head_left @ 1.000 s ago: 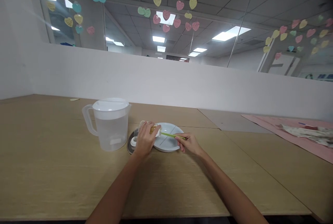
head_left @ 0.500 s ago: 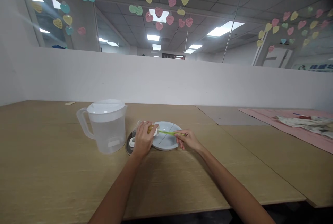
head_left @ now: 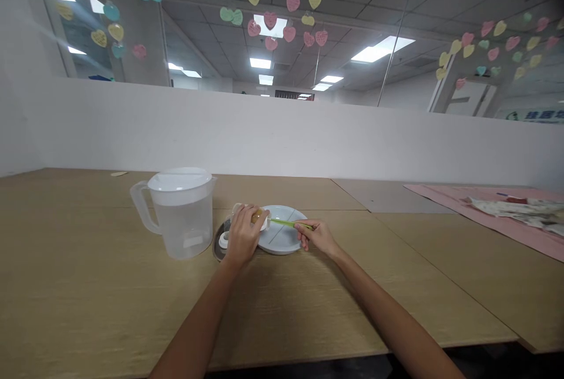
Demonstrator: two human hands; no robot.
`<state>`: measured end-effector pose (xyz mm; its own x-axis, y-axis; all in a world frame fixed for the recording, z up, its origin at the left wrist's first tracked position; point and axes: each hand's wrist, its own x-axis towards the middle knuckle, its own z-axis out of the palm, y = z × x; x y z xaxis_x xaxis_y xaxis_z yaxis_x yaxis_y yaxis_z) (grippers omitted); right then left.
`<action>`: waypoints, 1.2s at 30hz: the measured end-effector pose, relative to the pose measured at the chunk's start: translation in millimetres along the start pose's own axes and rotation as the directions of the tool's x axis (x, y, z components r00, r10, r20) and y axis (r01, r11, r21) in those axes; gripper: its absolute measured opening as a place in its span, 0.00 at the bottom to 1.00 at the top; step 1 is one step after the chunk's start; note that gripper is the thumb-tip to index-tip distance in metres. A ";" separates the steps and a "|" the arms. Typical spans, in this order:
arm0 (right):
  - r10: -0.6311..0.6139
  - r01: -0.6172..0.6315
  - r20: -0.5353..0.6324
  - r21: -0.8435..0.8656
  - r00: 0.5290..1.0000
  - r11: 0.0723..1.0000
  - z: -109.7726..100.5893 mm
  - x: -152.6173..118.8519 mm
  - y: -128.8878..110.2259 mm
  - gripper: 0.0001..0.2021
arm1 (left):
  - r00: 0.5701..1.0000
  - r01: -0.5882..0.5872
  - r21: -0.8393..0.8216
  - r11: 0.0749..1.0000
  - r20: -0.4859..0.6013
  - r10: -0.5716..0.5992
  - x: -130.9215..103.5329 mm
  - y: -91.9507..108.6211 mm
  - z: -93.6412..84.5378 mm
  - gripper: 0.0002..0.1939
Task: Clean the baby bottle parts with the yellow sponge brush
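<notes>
Hiding: left hand [head_left: 241,239] covers most of the small bottle [head_left: 258,218] it grips.
Bottle: whitish, brownish inside.
Right hand [head_left: 318,237]: pinches green stick [head_left: 285,224] over white plate [head_left: 282,238].

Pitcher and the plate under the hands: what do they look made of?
Pitcher: seemingly frosted translucent plastic, with an opaque white lid; the liquid level shows dimly through the wall. Plate: glossy white, likely ceramic or melamine; its sheen cannot settle which.

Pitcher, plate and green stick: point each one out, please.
pitcher [head_left: 184,227], head view, on its clear front wall.
plate [head_left: 282,240], head view, on its bare near rim.
green stick [head_left: 284,224], head view, on its middle, between the hands.
</notes>
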<state>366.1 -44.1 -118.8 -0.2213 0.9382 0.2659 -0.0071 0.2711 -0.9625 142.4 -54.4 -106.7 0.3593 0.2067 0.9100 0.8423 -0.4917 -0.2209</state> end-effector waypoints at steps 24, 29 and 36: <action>0.023 -0.021 0.043 -0.052 0.999 0.998 -5.7 -0.8 -0.8 0.18 | 1.000 0.019 -0.013 1.000 -0.001 -0.019 1.5 4.3 -1.4 0.15; 0.054 -0.054 0.012 0.060 0.998 0.997 -6.9 -2.6 -5.8 0.19 | 1.000 0.008 -0.014 1.000 -0.012 -0.008 2.0 5.3 -1.0 0.16; 0.073 -0.063 -0.058 0.158 0.996 0.985 -12.4 1.7 -5.8 0.18 | 1.000 -0.011 -0.004 1.000 -0.014 0.011 1.0 7.6 1.5 0.18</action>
<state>377.9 -41.5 -112.1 -0.1641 0.9664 0.1977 -0.1472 0.1742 -0.9736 149.7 -56.7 -108.0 0.3627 0.1898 0.9124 0.8368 -0.4971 -0.2293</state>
